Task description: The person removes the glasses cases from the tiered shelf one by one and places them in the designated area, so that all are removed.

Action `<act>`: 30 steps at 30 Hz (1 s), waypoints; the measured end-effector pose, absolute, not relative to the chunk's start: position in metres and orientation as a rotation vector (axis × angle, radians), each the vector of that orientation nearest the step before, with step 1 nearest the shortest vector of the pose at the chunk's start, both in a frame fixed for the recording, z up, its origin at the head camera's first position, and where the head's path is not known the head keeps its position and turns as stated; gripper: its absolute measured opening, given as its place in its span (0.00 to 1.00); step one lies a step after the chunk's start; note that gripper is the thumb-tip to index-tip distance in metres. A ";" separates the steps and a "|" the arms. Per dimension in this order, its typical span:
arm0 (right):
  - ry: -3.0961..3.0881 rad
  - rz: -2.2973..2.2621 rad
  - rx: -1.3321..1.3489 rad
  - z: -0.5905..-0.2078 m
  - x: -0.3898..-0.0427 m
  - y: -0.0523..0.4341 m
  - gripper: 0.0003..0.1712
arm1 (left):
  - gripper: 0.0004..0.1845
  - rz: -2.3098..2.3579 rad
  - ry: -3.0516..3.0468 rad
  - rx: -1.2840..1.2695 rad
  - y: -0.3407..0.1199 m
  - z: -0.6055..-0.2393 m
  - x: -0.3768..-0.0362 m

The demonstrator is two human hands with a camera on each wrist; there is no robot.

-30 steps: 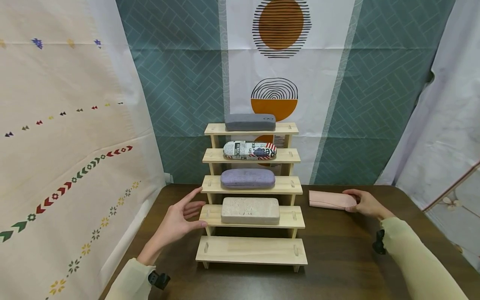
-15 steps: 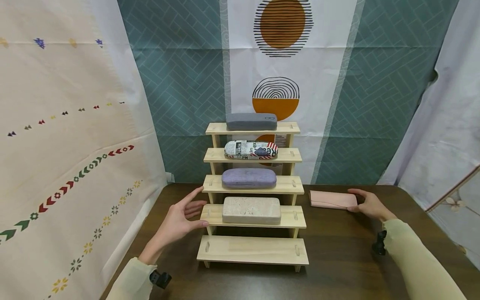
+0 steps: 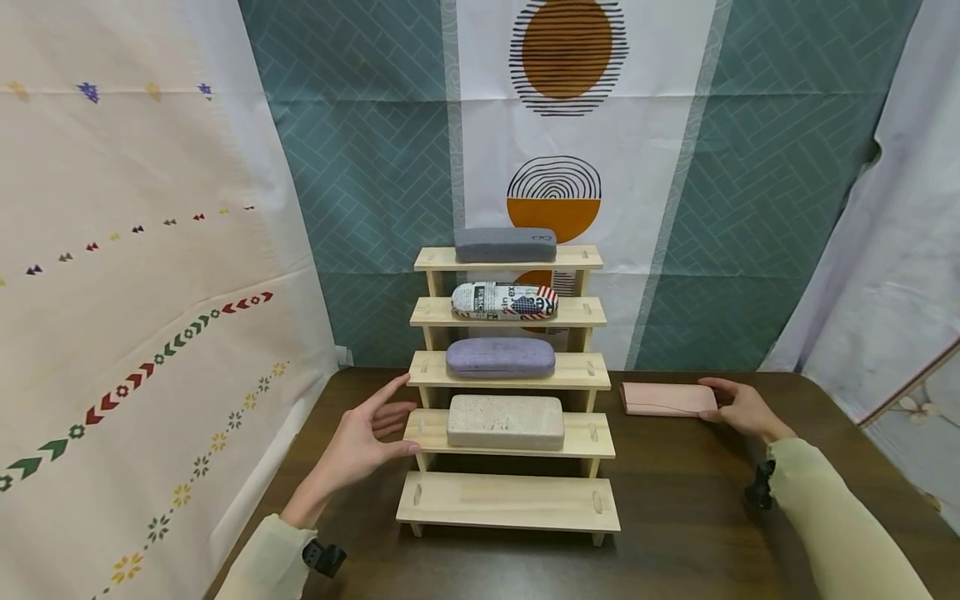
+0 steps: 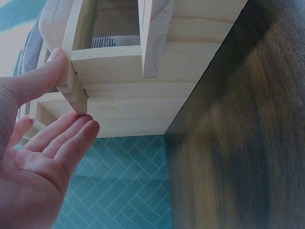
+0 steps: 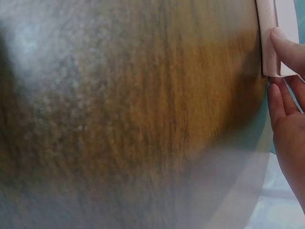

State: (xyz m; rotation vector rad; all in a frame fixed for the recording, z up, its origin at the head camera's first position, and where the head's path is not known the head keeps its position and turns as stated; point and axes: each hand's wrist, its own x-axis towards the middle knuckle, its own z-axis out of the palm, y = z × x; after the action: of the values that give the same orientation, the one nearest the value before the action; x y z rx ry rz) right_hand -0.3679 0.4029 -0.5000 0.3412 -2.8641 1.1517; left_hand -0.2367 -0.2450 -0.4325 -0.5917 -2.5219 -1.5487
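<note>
A dark wood-grained surface is occupied by a pale five-tier stand and, to the stand's right, a pink case. From the top tier down are carried a grey case, a print-covered case, a purple case and a beige case.

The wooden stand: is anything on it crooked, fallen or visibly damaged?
Nothing stands out. The gray case, printed case, purple case and beige case lie lengthwise on the wooden stand; none is tipped, and no clear damage shows.
</note>
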 end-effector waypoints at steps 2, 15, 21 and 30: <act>-2.864 1.148 0.337 -0.500 -0.367 0.404 0.39 | 0.57 -1.549 -2.523 -0.594 -0.244 -0.433 -0.237; -2.807 1.064 0.409 -0.467 -0.345 0.399 0.43 | 0.57 -1.532 -2.518 -0.618 -0.246 -0.434 -0.242; -2.719 0.928 0.531 -0.447 -0.317 0.373 0.39 | 0.57 -1.501 -2.544 -0.623 -0.250 -0.434 -0.242; -2.598 0.849 0.602 -0.423 -0.265 0.319 0.36 | 0.57 -1.494 -2.549 -0.658 -0.249 -0.434 -0.243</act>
State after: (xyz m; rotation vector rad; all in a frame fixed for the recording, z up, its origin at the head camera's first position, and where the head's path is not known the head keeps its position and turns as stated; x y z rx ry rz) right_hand -0.2647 0.3188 -0.4234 0.6020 -2.5975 0.8494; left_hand -0.2434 -0.2488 -0.4343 -0.6584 -2.5495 -1.4943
